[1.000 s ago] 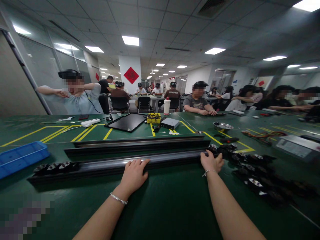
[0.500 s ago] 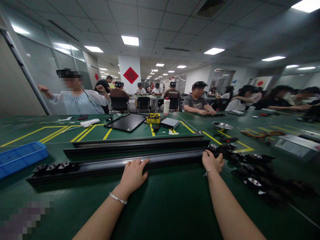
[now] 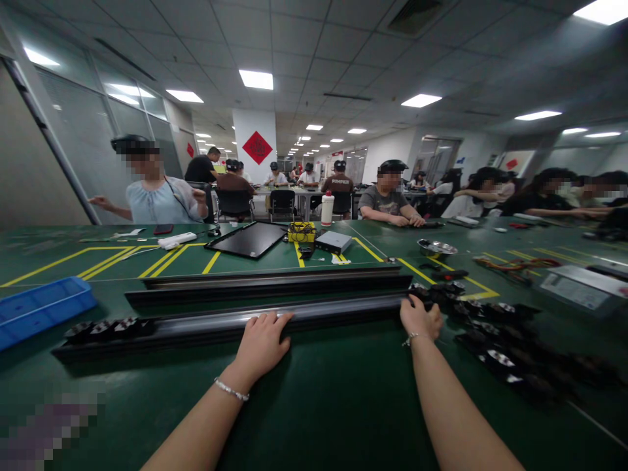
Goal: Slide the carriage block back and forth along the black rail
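Observation:
A long dark metal rail (image 3: pixel 196 324) lies across the green table in front of me. My left hand (image 3: pixel 261 343) rests on its middle, fingers stretched flat over the top. My right hand (image 3: pixel 419 317) is at the rail's right end, fingers curled around a small black part (image 3: pixel 426 296) there. Several black parts (image 3: pixel 105 329) sit in the rail's left end. More of these black parts (image 3: pixel 495 333) lie in a heap to the right of my right hand.
Two more dark rails (image 3: pixel 269 284) lie behind the near one. A blue tray (image 3: pixel 42 307) is at the left. Further back are a black panel (image 3: pixel 248 239), a yellow box (image 3: pixel 301 231), a grey box (image 3: pixel 333 242), a metal bowl (image 3: pixel 436 247). Several people sit around the tables.
My right hand has shifted slightly right and away at the rail's end. The person at the far left has lowered their arms. My left hand has stayed put.

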The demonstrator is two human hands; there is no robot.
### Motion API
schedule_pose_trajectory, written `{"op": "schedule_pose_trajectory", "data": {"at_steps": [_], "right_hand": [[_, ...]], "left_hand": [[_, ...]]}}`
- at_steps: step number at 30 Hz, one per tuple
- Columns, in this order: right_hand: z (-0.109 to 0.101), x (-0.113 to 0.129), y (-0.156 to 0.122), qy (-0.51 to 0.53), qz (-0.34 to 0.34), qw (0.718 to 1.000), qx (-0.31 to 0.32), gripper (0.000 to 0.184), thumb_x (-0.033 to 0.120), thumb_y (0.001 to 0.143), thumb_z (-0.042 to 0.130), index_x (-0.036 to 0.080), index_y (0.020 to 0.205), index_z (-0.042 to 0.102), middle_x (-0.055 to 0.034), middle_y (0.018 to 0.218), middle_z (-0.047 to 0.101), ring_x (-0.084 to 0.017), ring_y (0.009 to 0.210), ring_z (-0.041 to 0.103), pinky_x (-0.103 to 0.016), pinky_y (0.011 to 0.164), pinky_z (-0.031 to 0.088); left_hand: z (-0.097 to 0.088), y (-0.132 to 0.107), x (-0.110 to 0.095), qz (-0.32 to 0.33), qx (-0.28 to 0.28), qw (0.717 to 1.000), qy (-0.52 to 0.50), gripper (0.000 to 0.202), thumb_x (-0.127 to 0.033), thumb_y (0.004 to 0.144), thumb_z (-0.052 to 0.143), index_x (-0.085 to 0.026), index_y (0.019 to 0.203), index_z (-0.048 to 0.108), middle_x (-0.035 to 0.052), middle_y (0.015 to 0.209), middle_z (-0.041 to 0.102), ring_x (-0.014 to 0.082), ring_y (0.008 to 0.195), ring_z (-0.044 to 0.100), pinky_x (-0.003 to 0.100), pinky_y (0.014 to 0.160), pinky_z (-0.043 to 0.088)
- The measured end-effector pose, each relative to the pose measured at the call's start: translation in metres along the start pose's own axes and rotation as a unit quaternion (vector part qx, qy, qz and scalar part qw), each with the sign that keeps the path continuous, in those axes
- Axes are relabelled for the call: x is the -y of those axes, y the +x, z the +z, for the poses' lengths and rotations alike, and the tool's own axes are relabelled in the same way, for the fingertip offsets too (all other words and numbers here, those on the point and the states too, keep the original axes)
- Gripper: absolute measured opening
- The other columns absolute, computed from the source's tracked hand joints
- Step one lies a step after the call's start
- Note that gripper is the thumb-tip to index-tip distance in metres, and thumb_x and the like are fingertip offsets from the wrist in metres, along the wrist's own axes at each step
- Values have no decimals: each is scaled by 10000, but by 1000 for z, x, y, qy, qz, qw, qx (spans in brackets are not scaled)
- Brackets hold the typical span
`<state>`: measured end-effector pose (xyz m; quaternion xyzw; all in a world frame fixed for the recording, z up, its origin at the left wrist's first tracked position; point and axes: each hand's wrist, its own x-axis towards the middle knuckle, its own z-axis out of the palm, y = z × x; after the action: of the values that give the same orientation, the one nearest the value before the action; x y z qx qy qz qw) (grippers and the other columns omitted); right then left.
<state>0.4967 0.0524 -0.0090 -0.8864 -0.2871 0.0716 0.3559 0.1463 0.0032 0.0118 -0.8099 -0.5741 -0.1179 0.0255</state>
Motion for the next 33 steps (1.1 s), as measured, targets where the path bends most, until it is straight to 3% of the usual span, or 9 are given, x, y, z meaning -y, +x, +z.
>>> {"op": "schedule_pose_trajectory", "data": {"at_steps": [8,16,23,33], "right_hand": [[-14,-2,14,-9,32,998,60,537,551,760,333,396,1270,401,-49,1404,228,-326,1247,272,-491,973,262],[-13,-15,35,-4,15,998,62,568,552,750,316,389,1290,381,-79,1351,334,-357,1196,334,-541,909,295],[-11,-18,40,-1,1,999,49,555,528,730,352,380,1261,422,-98,1299,405,-354,1148,383,-537,866,309],[-13,-11,38,-31,-11,997,70,571,520,759,314,390,1314,336,-91,1287,420,-349,1152,386,-557,887,296]], "left_hand": [[0,0,0,-3,4,1000,4,493,-357,765,435,-331,1254,382,38,1064,552,207,1015,474,356,877,295],[-2,0,-1,-6,11,1000,-7,494,-351,766,436,-334,1257,381,36,1082,546,211,1031,468,365,885,299],[-4,0,-2,-11,19,1000,-5,499,-344,763,441,-329,1259,385,39,1074,550,210,1023,470,361,885,299],[-3,-1,-1,0,5,1000,-5,495,-344,762,455,-332,1252,388,35,1084,551,210,1024,473,365,877,308]]}}
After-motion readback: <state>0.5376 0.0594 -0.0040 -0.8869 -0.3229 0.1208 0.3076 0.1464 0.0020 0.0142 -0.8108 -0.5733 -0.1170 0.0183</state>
